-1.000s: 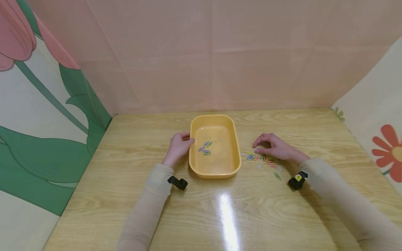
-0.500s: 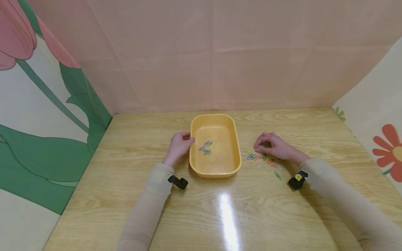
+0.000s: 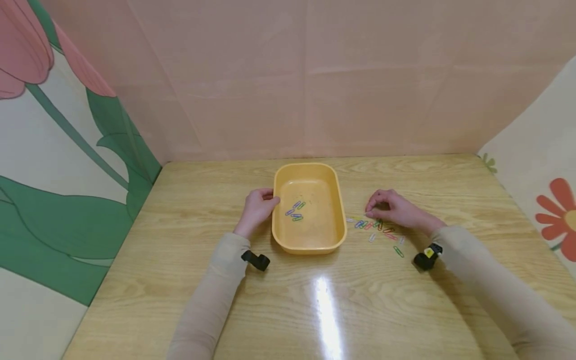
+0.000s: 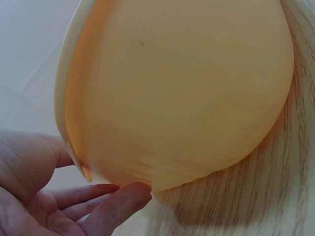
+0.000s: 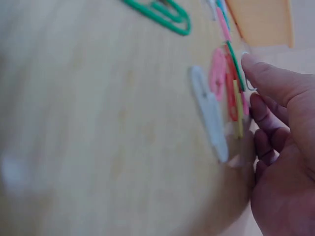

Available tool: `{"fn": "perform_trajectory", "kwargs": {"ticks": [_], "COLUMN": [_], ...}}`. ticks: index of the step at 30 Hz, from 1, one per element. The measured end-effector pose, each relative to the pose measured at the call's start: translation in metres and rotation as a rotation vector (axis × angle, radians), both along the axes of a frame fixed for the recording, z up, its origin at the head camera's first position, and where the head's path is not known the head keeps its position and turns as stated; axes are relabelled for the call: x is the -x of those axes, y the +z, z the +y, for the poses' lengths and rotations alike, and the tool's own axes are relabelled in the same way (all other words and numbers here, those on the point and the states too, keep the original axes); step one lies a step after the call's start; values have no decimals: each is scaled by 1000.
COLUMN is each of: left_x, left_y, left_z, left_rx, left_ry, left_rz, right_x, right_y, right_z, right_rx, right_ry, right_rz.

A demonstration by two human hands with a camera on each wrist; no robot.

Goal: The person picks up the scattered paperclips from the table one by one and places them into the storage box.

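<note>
A yellow plastic tray stands on the wooden table, with several purple and green paper clips lying in its left part. My left hand holds the tray's left wall, thumb at the rim; the left wrist view shows fingers against the wall's outside. Right of the tray lies a loose spread of coloured paper clips. Over its far side, my right hand pinches a white paper clip between thumb and index finger. Most of that clip is hidden by the fingertips.
A green paper clip lies apart, nearer the front than the spread. Behind the table hangs a pink cloth. Flower-printed cloths flank the left and right sides. Each wrist carries a black camera mount.
My right thumb and index finger have come together on the white paper clip, the hand shifting only slightly. The left hand keeps its hold, and the tray stays in place.
</note>
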State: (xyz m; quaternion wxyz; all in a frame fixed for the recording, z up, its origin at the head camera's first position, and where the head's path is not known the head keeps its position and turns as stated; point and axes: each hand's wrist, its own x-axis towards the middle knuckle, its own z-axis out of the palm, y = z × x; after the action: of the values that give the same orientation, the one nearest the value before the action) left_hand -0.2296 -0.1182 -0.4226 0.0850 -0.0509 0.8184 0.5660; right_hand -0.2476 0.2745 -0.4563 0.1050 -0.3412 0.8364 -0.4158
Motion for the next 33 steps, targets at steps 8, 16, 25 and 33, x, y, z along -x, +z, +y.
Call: {"fn": "perform_trajectory", "kwargs": {"ticks": [8,16,25,33], "left_x": [0,-1,-2,0], "left_y": [0,-1,0,-1], "left_z": [0,-1,0,1], "left_rx": [-2,-1,5,10], "left_ry": [1,4,12,8], "left_rz": [8,5,15,37], "right_x": [5,17,25,29], "right_y": [27,69,92,97], "right_z": [-7,-28,-71,-115], "right_rx": [-142,-12,201,202], "right_ry": [-193,-286,-259,-118], "right_rz": [-212,-351,-504,-605]}}
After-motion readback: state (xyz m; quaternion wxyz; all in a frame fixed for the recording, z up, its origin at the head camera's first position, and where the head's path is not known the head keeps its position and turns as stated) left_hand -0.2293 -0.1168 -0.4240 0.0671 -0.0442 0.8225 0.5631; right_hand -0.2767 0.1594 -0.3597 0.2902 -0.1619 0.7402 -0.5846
